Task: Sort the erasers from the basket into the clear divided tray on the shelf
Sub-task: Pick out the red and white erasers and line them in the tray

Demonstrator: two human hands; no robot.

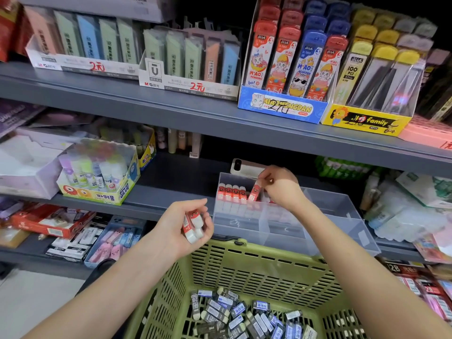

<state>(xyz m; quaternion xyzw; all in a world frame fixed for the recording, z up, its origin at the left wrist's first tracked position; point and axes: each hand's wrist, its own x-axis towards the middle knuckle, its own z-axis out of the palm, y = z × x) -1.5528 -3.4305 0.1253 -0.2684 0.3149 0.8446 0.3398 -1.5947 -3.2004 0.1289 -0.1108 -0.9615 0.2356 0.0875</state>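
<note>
While our right hand (281, 188) pinches one red-and-white sleeved eraser (254, 191) by its top end between thumb and fingertips, that eraser leans tilted at the right end of a row of four matching upright erasers (231, 192). The row stands packed side by side in the back-left compartment of the clear plastic divided tray (342, 217). We can't tell whether the tilted eraser touches the tray floor.

Our left hand (179, 222) is just left of the tray's front corner, above the basket's far rim. Its fingers are curled round a small bunch of the same red-and-white erasers (193, 226); the count is not readable.

The tray sits on the dark grey metal shelf (171, 189), its front wall just behind the far rim of the light green slotted plastic basket (244, 267). The basket is nearest us, under both forearms. Its bottom holds a loose heap of grey- and blue-sleeved erasers (244, 316).

A white phone (244, 167) shows just behind the tray's back wall. Further left on the same shelf is a yellow-and-blue cardboard box of glue sticks (100, 177), well apart from the tray. One shelf down on the left, a blue tray of pink and blue erasers (115, 238). On the shelf above, a blue cartoon-cat display box (281, 107) stands beside a yellow display box (367, 122), both full of upright lead cases.
</note>
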